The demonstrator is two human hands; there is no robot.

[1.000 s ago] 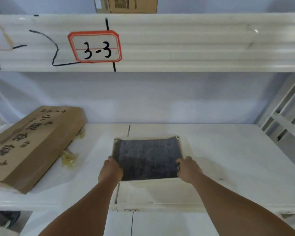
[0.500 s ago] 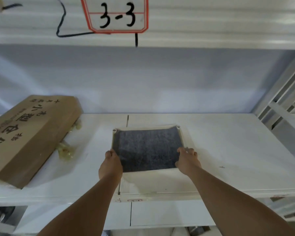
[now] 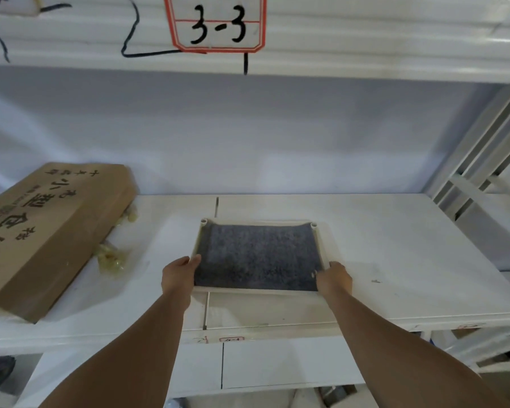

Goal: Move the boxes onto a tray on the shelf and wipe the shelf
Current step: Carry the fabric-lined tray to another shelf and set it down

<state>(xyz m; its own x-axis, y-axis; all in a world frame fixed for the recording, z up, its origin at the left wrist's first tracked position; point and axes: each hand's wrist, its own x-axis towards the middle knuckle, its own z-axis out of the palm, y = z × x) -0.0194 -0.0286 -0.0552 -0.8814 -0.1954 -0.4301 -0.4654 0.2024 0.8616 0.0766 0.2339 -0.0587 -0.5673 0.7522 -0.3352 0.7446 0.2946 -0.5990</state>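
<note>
A cream tray (image 3: 259,292) lined with a dark grey mat (image 3: 258,256) lies flat in the middle of the white shelf (image 3: 395,237). My left hand (image 3: 178,275) grips the tray's left rim near its front corner. My right hand (image 3: 334,278) grips the right rim near the front corner. A long brown cardboard box (image 3: 46,231) with black characters rests at the far left of the shelf, lying on crumpled yellowish plastic (image 3: 111,257). Nothing is on the tray's mat.
A label reading 3-3 (image 3: 217,23) hangs on the shelf beam above. White metal bracing (image 3: 483,160) closes the right end. A lower shelf with dark items shows beneath the front edge.
The tray has slid a little farther back on the shelf with both hands on its rims. The view has tilted downward, so the upper beam sits higher in frame.
</note>
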